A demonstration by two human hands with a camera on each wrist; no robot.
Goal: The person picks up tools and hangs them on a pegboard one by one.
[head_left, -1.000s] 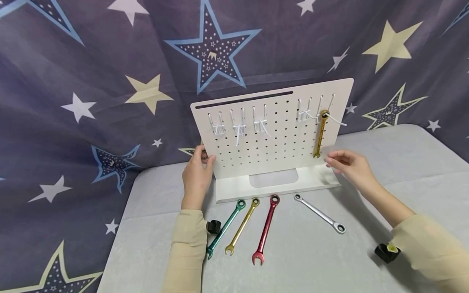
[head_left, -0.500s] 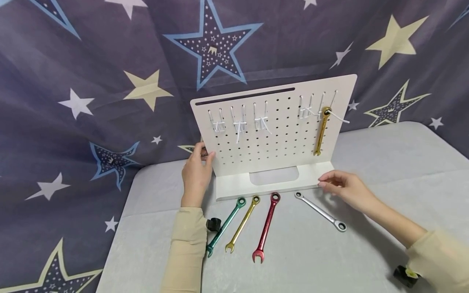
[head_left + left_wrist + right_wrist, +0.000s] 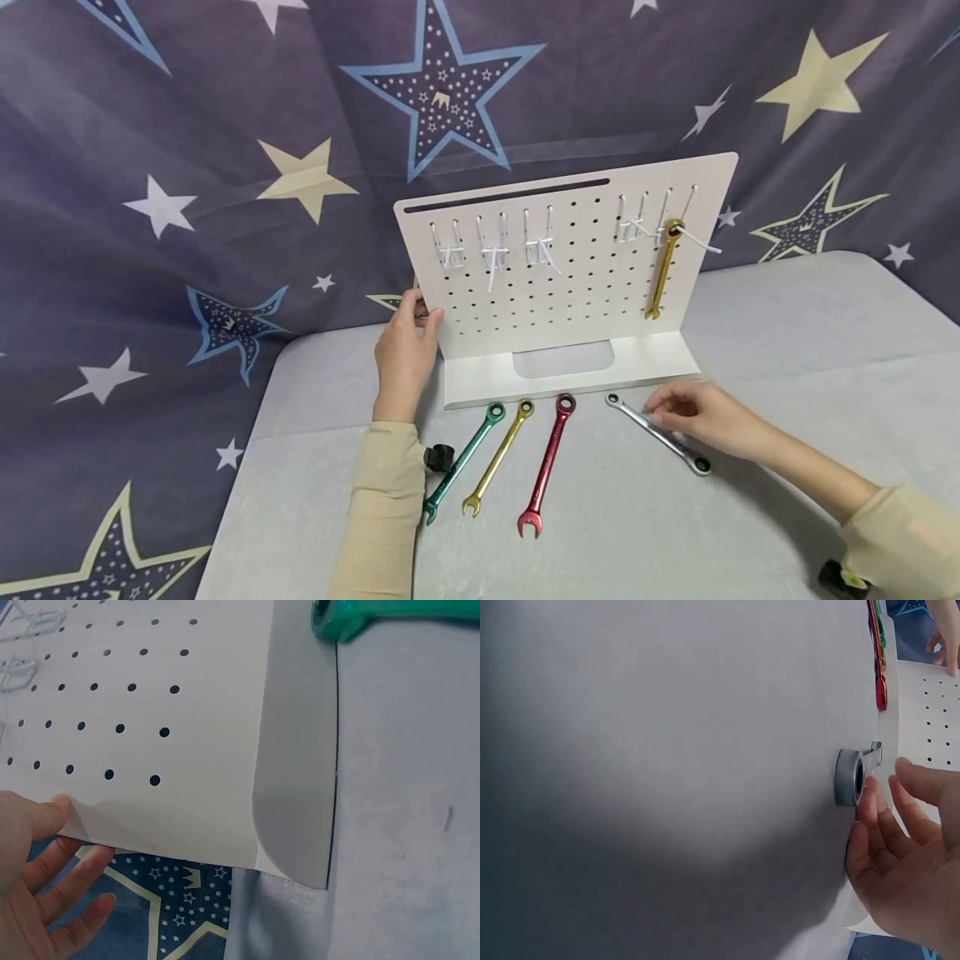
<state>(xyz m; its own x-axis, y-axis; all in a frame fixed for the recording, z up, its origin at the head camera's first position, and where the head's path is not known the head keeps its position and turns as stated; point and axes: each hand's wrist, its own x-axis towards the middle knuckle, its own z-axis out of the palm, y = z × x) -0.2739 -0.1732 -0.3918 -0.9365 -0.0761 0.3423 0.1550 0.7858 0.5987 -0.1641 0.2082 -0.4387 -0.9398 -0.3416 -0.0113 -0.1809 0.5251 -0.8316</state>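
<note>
My left hand (image 3: pixel 405 358) grips the left edge of a white pegboard (image 3: pixel 555 321), thumb (image 3: pixel 52 814) on the front face and fingers behind the edge. The board stands upright on its white base. My right hand (image 3: pixel 708 417) is over a silver ratcheting wrench (image 3: pixel 678 450) that lies on the table in front of the base. In the right wrist view the fingertips are right beside the wrench's ring end (image 3: pixel 847 778), with the thumb apart from them. A gold wrench (image 3: pixel 662 275) hangs from a hook at the board's right.
Green (image 3: pixel 463 464), gold (image 3: pixel 495 465) and red (image 3: pixel 550 462) wrenches lie side by side on the grey table (image 3: pixel 637 542). Several white wire hooks (image 3: pixel 495 250) sit on the board. A star-patterned curtain (image 3: pixel 360 100) hangs behind.
My right hand has moved from beside the board's lower right edge, down past the base, to the silver wrench. The left hand has kept its grip on the board.
</note>
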